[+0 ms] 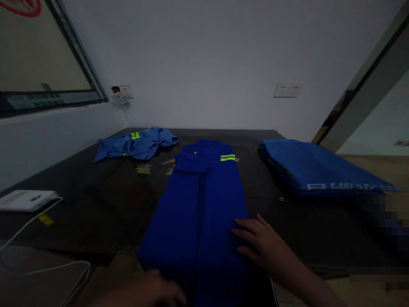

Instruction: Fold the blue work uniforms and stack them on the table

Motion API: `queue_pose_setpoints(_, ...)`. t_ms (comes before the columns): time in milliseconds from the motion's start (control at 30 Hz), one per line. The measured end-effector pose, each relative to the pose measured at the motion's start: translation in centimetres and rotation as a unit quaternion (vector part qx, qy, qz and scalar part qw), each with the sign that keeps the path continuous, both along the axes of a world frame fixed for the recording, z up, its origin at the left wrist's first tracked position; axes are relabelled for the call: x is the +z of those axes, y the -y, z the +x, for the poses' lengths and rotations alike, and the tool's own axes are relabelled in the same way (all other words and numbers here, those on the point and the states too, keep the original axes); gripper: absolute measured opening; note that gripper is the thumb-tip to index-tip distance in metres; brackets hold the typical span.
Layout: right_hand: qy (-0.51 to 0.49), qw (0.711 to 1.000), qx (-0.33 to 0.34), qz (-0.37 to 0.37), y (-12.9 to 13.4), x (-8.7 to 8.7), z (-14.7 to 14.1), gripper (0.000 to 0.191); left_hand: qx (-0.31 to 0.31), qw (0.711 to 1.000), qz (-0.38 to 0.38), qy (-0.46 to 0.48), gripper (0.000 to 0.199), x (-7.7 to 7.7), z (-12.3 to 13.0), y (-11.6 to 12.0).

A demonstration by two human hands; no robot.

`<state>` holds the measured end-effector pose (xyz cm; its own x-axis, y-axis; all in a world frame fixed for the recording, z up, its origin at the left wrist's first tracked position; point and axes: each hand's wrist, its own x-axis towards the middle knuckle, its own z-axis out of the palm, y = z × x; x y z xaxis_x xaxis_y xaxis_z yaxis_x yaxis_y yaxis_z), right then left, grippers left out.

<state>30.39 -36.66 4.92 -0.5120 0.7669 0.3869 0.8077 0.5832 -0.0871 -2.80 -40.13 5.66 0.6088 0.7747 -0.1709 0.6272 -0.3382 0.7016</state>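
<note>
**Has long blue garment (220, 204) under open right hand (255, 241)**

Spans the frame with dark table (96, 200), the garment flat down the center to the bottom edge. Shows folded blue stack (316, 164) at right, crumpled blue garment (143, 145) at left. Spreads right hand's fingers loosely at lower right, gripping nothing. Blurs left hand (153, 290) at bottom center; cannot tell its grip. Shows white device (27, 200) at far left.
</note>
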Motion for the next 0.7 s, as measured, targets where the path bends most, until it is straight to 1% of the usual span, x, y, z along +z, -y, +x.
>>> queue_pose_setpoints(33, -0.025, 0.999, 0.012, -0.022, -1.0, 1.3, 0.1, 0.027, -0.022, 0.999, -0.015, 0.018, 0.03, 2.6, -0.3, -1.6)
queue_pose_setpoints(67, -0.054, 0.998, 0.022, -0.039, -2.3, 2.6, 0.1, 0.024, -0.04, 0.998, -0.01, 0.045, 0.032, 4.8, -0.2, -3.8)
queue_pose_setpoints(100, -0.083, 0.995, 0.029, -0.052, -3.9, 3.9, 0.1, 0.024, -0.023, 0.996, 0.043, 0.075, 0.035, 6.5, 0.1, -6.5)
queue_pose_setpoints(133, -0.107, 0.992, 0.032, -0.058, -5.7, 5.2, 0.1, 0.025, 0.016, 0.986, 0.137, 0.099, 0.035, 7.6, 0.5, -9.5)
queue_pose_setpoints(167, -0.122, 0.991, 0.029, -0.056, -7.7, 6.4, 0.1, 0.027, 0.06, 0.963, 0.241, 0.1, 0.033, 8.3, 1.0, -12.6)
queue_pose_setpoints(200, -0.128, 0.99, 0.02, -0.049, -9.8, 7.5, 0.1, 0.029, 0.093, 0.931, 0.342, 0.08, 0.031, 8.5, 1.5, -15.6)
queue_pose_setpoints(233, -0.127, 0.991, 0.004, -0.037, -12.0, 8.6, 0.2, 0.03, 0.101, 0.902, 0.417, 0.04, 0.034, 8.4, 2.0, -18.4)
queue_pose_setpoints(267, -0.122, 0.992, -0.016, -0.022, -14.1, 9.6, 0.4, 0.03, 0.099, 0.88, 0.465, -0.009, 0.043, 8.0, 2.3, -20.8)
queue_pose_setpoints(333, -0.111, 0.992, -0.063, 0.013, -18.2, 11.4, 0.9, 0.025, 0.089, 0.846, 0.518, -0.091, 0.06, 6.9, 2.7, -24.4)
queue_pose_setpoints(400, -0.106, 0.988, -0.106, 0.041, -21.9, 12.9, 1.3, 0.021, 0.093, 0.827, 0.54, -0.13, 0.067, 5.7, 2.8, -26.4)
queue_pose_setpoints(467, -0.101, 0.983, -0.143, 0.052, -25.2, 14.1, 1.5, 0.021, 0.106, 0.815, 0.553, -0.133, 0.062, 4.7, 2.7, -27.5)
queue_pose_setpoints(533, -0.092, 0.978, -0.179, 0.05, -28.2, 14.9, 1.4, 0.026, 0.116, 0.812, 0.559, -0.125, 0.056, 4.0, 2.6, -27.9)
queue_pose_setpoints(600, -0.08, 0.975, -0.204, 0.045, -30.8, 15.2, 1.1, 0.03, 0.12, 0.813, 0.557, -0.119, 0.052, 3.8, 2.6, -28.1)
queue_pose_setpoints(700, -0.065, 0.973, -0.216, 0.039, -34.0, 15.0, 0.5, 0.034, 0.121, 0.821, 0.547, -0.111, 0.047, 4.1, 2.6, -28.0)
